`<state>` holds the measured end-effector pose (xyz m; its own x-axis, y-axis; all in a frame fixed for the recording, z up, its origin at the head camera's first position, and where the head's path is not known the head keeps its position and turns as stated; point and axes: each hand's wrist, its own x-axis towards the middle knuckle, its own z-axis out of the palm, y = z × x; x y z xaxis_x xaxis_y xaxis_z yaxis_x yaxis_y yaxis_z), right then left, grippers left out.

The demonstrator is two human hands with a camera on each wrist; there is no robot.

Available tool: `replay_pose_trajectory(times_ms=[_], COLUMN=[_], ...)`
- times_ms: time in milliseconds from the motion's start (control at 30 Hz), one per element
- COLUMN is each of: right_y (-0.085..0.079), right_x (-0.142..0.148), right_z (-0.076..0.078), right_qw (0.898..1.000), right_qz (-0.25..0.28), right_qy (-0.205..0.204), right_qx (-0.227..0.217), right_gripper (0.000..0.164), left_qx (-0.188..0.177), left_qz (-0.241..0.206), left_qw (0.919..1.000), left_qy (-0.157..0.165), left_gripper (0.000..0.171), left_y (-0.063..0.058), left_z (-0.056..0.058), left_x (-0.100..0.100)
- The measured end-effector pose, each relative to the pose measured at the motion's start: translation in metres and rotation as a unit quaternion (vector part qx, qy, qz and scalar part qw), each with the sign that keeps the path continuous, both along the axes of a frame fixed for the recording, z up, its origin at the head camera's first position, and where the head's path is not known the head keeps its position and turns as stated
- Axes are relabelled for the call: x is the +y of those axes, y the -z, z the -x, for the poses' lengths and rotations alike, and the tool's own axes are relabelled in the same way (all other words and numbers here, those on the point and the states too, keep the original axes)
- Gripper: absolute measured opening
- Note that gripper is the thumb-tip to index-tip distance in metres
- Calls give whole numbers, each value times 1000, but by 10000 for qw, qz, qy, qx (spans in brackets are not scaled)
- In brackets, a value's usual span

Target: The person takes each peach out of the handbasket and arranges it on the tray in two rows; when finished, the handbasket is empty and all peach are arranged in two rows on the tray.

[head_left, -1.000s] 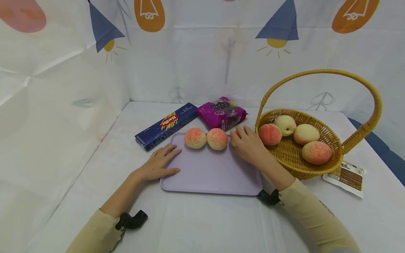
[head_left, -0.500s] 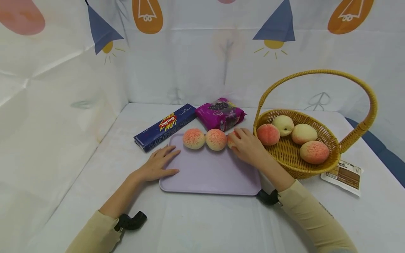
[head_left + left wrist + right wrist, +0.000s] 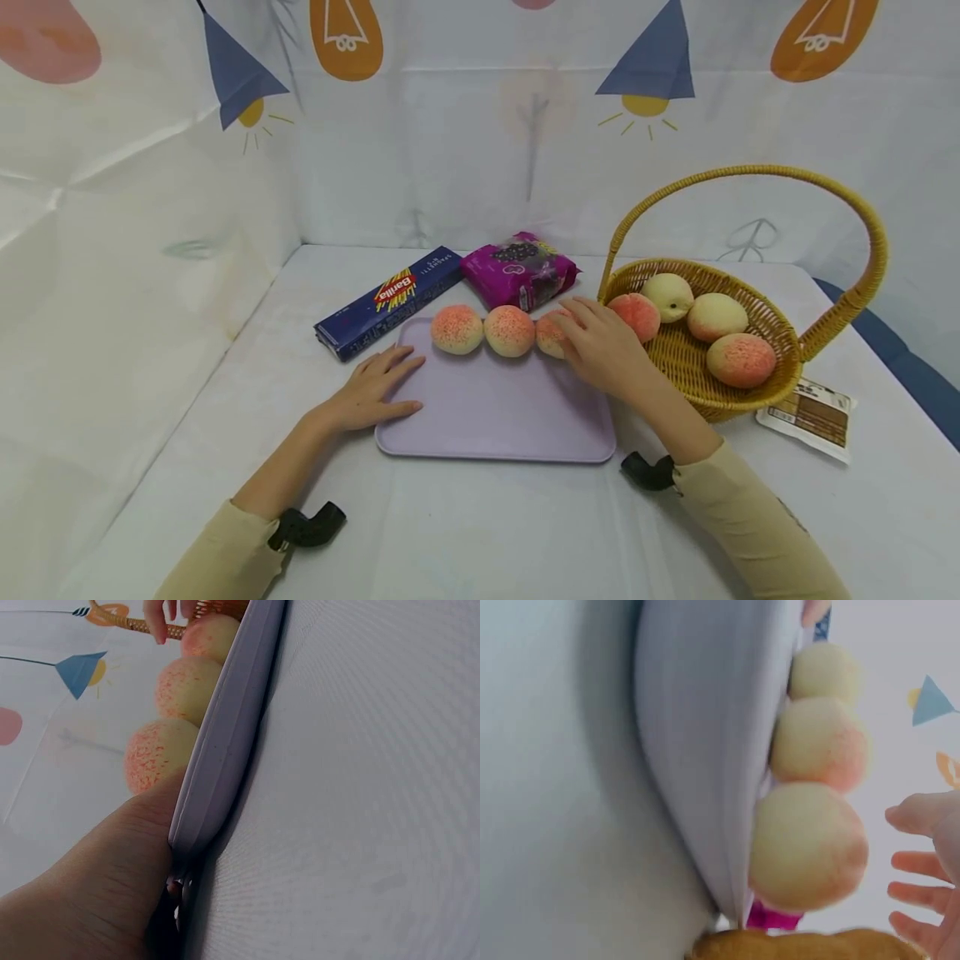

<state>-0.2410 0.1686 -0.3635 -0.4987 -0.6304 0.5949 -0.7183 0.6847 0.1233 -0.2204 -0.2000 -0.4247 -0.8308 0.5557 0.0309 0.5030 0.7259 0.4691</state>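
Three peaches stand in a row along the far edge of a lilac tray [image 3: 495, 417]: the left peach [image 3: 457, 330], the middle peach [image 3: 509, 332] and the right peach [image 3: 551, 335]. My right hand [image 3: 603, 350] is over the right peach, partly covering it in the head view. From the right wrist, its fingers [image 3: 922, 896] show spread and apart from that peach [image 3: 810, 844]. My left hand [image 3: 372, 392] rests with fingers spread on the tray's left edge; the left wrist view shows it beside the tray's side wall [image 3: 221, 761].
A wicker basket [image 3: 678, 358] with a tall handle holds several more peaches, right of the tray. Behind the tray lie a blue spaghetti box [image 3: 390, 302] and a purple packet [image 3: 517, 271]. A flat brown-and-white packet [image 3: 813, 417] lies beside the basket.
The right peach, hidden by my right hand at first, now shows in line with the other two. My right hand has come off it, slightly to the right. My left hand stays put.
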Motion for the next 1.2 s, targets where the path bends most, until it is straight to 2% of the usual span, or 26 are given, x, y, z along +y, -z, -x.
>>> replay_pose_trajectory(times_ms=[300,433,667,867,1000,1200], right_y=[-11,-11,-3,-3,-4,-5], right_x=[36,53,81,94,96,95], right_z=[0,2,12,9,12,26], right_qw=[9987,9983,9992,9940,9895,9822], right_qz=[516,573,-1,-786,-1020,-1406], right_qy=[-4,20,-138,71,141,32], right_qx=[24,-123,-373,-753,-1016,-1248], right_gripper=[29,27,27,37,42,34], left_qx=[23,28,38,17,2,101], left_qz=[8,4,-28,56,57,-10], left_qw=[10000,10000,10000,10000,10000,9999], left_qy=[-7,-21,-1,-28,-35,-25], left_gripper=[73,73,72,72,72,71], left_y=[0,0,-1,2,2,3], left_z=[0,0,0,0,1,0], left_x=[0,-1,1,0,-1,0])
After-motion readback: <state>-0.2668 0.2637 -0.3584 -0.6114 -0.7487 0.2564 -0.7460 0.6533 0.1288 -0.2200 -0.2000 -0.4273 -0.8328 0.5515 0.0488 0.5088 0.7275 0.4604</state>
